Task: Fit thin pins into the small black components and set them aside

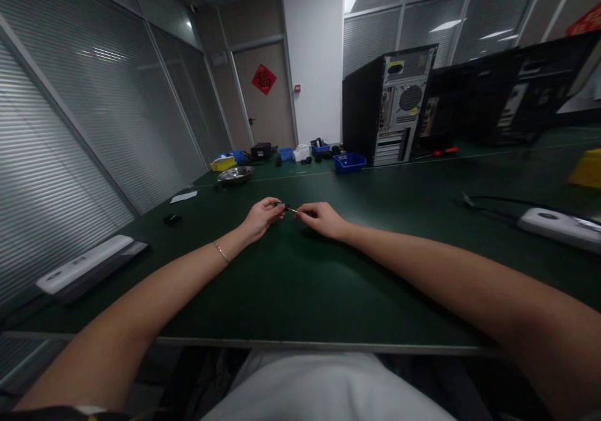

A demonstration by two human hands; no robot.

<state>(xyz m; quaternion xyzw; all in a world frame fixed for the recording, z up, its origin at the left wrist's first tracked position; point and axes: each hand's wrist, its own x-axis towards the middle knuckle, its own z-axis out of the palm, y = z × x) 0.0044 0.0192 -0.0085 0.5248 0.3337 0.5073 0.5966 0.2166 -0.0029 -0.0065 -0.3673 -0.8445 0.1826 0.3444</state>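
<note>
Over the middle of the green table (291, 296), my left hand (261, 219) pinches a small dark part (287, 206) between thumb and fingers. The part is too small to name. Just to its right, my right hand (323, 219) is closed on a thin screwdriver (292, 210), whose handle is mostly hidden by the fingers. The slim metal shaft points left, its tip at or very near the dark part; I cannot tell if they touch. A thin bracelet circles my left wrist.
White power strips (561, 227) lie at right and left. Across the back stand a steel bowl (235, 175), a blue bin (350, 162), a black computer tower (370, 105) and a red screwdriver (445, 152). A small black object (173, 219) and white paper (184, 196) lie at left.
</note>
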